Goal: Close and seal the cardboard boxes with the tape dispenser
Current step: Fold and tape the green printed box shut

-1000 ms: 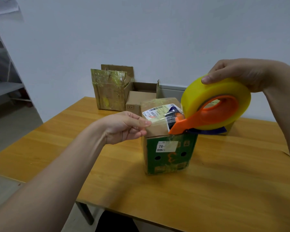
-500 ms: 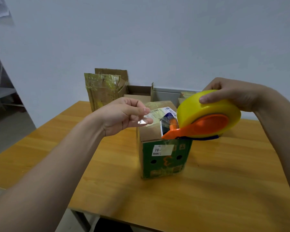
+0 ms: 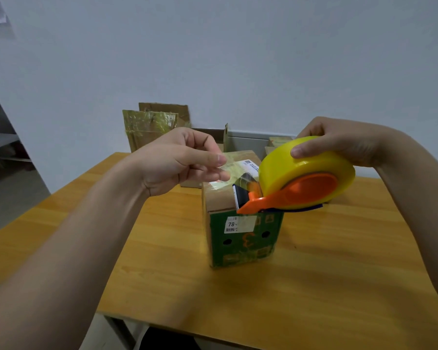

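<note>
Pinching tape [image 3: 235, 171], left hand [image 3: 180, 160]; right hand [image 3: 344, 140] holds dispenser [image 3: 306, 184] at box [image 3: 243, 239] edge.

We see a green-printed cardboard box [image 3: 243, 238] upright mid-counter [image 3: 339, 274], brown top flaps down, label on top. The tape dispenser [image 3: 304, 178], orange frame with a yellow roll, is tilted at its top right edge, with a clear tape strip [image 3: 234, 170] drawn leftward. Worn brown boxes [image 3: 149, 127] sit at the back, flaps up.
</note>
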A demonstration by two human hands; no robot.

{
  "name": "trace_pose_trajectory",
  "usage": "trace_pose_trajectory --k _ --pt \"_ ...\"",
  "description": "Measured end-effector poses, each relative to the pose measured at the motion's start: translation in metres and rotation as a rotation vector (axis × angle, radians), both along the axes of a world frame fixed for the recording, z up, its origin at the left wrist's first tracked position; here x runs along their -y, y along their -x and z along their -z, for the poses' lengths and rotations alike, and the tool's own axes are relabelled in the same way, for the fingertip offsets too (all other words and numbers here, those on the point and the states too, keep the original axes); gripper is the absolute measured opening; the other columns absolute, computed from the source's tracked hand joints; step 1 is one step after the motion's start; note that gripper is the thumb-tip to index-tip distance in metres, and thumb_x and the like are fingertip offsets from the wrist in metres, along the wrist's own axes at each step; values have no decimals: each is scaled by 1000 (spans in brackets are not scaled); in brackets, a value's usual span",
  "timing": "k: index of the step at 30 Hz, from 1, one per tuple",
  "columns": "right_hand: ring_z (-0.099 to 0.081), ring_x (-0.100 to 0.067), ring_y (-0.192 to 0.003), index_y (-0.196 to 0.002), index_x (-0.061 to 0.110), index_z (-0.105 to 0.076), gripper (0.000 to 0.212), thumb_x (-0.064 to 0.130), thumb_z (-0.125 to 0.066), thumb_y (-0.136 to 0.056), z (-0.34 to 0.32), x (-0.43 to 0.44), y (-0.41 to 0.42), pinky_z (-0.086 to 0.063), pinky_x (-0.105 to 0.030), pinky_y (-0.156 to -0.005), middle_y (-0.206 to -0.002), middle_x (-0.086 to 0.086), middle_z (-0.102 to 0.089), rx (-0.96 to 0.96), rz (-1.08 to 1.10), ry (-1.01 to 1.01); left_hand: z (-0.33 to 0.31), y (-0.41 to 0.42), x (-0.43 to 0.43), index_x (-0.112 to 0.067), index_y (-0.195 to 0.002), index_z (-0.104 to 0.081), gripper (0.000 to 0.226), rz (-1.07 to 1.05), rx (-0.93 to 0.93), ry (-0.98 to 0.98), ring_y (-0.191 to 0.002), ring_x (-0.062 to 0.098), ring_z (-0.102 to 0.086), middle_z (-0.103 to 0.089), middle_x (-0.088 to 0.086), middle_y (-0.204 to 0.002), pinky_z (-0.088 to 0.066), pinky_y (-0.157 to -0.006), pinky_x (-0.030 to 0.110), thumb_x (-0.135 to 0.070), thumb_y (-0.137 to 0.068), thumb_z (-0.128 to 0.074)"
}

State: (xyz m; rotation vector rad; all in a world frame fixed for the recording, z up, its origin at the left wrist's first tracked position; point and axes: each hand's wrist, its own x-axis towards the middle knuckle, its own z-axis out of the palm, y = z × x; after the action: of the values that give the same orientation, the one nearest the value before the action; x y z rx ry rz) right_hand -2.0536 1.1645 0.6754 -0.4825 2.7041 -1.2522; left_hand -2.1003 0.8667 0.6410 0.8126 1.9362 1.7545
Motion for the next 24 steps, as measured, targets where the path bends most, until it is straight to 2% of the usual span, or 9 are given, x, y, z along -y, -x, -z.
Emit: trace_pose_trajectory --k 2,4,6,8,12,16,19,22,24 --pt "-66 -26 -60 -66 14 -75 58 69 -83 -50 0 1 0 -49 -32 -60 -67 -12 -70 -1 -5 -3 0 -3 1 -3 -80 -65 10 4 -9 -13 -75 19 -77 -71 11 -69 -61 -64 19 -7 -77 -74" --pt "-67 -27 -61 -68 13 -75 61 71 -83 -49 1 2 0 -50 -33 -61 -69 -15 -70 -1 -11 -2 -2 -6 1 -2 -80 -66 9 6 -22 -17 -76 20 -77 -71 14 -72 -59 -60 17 -6 -77 -74" --pt "-67 -29 -62 -69 11 -75 64 71 -83 -49 1 3 -1 -50 -34 -62 -70 -17 -71 -8 2 -7 -2 -7 1 -1 -81 -66 10 12 -40 -21 -74 20 -76 -72 16 -74 -60 -61 18 -6 -77 -74" --pt "-68 -29 -64 -70 14 -76 55 66 -79 -54 1 3 -2 -51 -36 -64 -72 -15 -72 -9 10 -1 -1 -8 1 0 -81 -66 13 32 -52 -24 -73 20 -76 -72 18 -76 -62 -64 21 -7 -76 -76" --pt "-70 -30 -67 -73 14 -77 72 80 -82 -44 1 0 -4 -53 -38 -66 -75 -14 -74 -17 13 -6 6 -6 5 -2 -80 -66 13 49 -104 -34 -74 21 -76 -72 15 -75 -60 -67 24 -9 -77 -77" --pt "-67 -30 -65 -73 8 -75 78 80 -84 -43 3 -17 -12 -51 -36 -64 -73 -18 -71 -34 38 67 16 2 24 0 -79 -59 20 -40 43 -154 -60 13 -70 -68 11 -66 -56 -55 16 -3 -78 -78" --pt "-66 -27 -62 -72 7 -74 81 82 -83 -41 9 -29 -17 -51 -34 -62 -70 -16 -71 -47 72 51 20 8 35 -2 -75 -60 10 -92 114 -148 -59 13 -68 -65 10 -64 -55 -52 14 -3 -79 -69" --pt "-60 -22 -52 -61 9 -70 55 62 -86 -56 15 -30 -19 -48 -26 -51 -59 -11 -63 -31 52 137 25 14 33 -7 -72 -67 19 -81 154 -108 -68 18 -68 -57 7 -61 -57 -56 16 -14 -74 -85" --pt "-62 -17 -50 -61 13 -71 26 38 -72 -70 13 -33 -21 -50 -24 -49 -58 -5 -64 -19 76 225 30 15 31 -8 -73 -70 35 -67 222 -108 -73 20 -72 -53 5 -58 -58 -57 18 -22 -58 -98"
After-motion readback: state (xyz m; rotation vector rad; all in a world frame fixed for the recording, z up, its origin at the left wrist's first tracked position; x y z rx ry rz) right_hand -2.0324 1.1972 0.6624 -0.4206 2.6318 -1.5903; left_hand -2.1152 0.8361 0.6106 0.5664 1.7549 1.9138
